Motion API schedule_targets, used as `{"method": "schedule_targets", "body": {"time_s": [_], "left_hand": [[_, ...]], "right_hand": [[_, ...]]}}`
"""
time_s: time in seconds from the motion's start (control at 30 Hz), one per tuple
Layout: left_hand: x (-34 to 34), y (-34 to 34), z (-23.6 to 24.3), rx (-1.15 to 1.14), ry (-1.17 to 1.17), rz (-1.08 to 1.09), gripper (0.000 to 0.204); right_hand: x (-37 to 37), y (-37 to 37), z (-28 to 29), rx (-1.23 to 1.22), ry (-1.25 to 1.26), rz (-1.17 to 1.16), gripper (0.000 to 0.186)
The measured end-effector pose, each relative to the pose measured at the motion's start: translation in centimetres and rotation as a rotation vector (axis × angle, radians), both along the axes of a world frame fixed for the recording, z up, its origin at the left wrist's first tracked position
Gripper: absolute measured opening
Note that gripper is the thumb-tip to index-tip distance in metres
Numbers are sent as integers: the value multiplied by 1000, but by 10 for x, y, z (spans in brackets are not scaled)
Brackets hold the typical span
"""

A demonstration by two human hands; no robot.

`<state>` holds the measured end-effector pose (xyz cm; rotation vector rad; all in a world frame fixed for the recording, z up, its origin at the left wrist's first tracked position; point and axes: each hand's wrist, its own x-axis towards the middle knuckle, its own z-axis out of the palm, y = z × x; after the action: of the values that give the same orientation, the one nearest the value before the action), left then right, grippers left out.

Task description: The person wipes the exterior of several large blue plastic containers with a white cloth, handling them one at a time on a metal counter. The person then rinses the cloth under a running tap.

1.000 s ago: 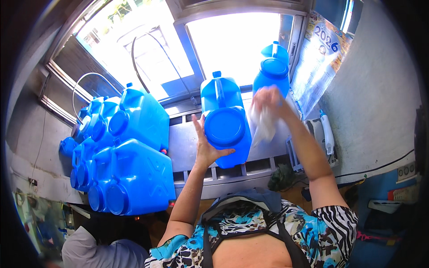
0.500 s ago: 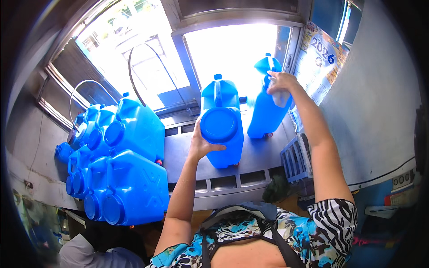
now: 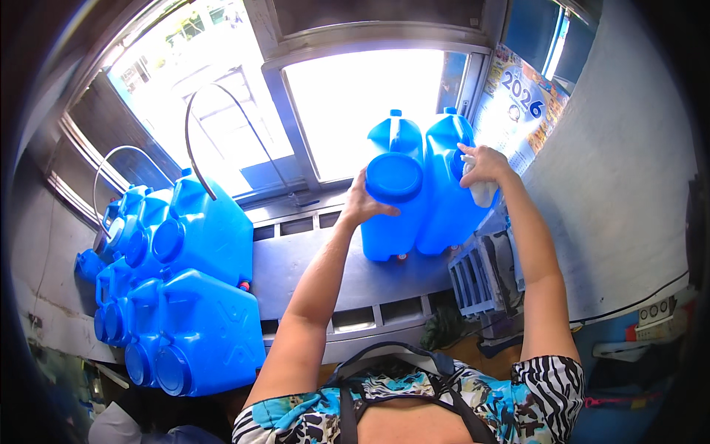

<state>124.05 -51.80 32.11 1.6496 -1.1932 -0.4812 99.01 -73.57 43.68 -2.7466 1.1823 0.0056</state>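
Two tall blue water jugs stand side by side on the metal counter, close together. My left hand [image 3: 367, 203] grips the left jug [image 3: 396, 229], fingers along its left side and thumb across the front, just under its big round blue lid [image 3: 394, 177]. Beside it, the right jug [image 3: 444, 214] has its upper front partly hidden by my right hand [image 3: 484, 166]. That hand is closed on what looks like a white cloth [image 3: 484, 194], held against the jug's right side. Both jugs have handles and small caps on top.
Several more blue jugs [image 3: 211, 318] are stacked in two rows at the left. Thin curved hoses [image 3: 190, 140] rise by the window. The metal counter [image 3: 296, 270] has slots along its front. A grey slatted crate [image 3: 473, 277] sits at the right, near the wall with a calendar [image 3: 510, 103].
My left hand has shifted the left jug rightward, up beside the other one. The right jug, tilted before, now stands straighter, and my right hand has moved lower along it. The view has shifted slightly.
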Motion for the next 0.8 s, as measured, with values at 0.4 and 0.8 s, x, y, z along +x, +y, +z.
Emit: {"method": "schedule_targets", "body": {"time_s": [0.4,0.8], "left_hand": [[-44,-69,0,-20,27,104,133],[-62,37,-47,7,-134,155,102]], "right_hand": [[2,-41,3,-77,-152,97,72],[127,72,-34,-221,-198,243,75]]}}
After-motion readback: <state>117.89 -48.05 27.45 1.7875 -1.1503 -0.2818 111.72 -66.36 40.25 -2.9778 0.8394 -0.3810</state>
